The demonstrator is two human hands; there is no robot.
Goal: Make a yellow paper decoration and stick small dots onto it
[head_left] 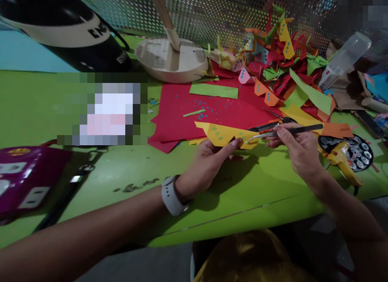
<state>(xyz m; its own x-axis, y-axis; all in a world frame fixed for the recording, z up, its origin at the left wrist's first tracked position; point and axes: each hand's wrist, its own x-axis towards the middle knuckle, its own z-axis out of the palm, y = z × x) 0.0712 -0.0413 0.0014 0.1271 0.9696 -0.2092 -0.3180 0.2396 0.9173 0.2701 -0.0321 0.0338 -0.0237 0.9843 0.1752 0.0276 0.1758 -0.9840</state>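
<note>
My left hand (216, 158) grips a yellow paper cutout (222, 132) from below, thumb on its front. The cutout has a notched lower edge and small green dots on it. In my right hand (298, 150) is a pair of tweezers (298, 129), held between thumb and fingers. Its bent tip points left and sits at the right part of the cutout; whether it touches the paper or pinches a dot is too small to tell. Beyond my hands lies a red paper sheet (176, 108) scattered with tiny blue dots (202, 105).
Cut colored paper scraps (281, 59) are heaped at the back right beside a clear bottle (345, 59). A round white stand base (171, 59) is at the back. Scissors (281, 118), a yellow-handled tool (345, 164) and a purple box (30, 181) lie on the green table (145, 177).
</note>
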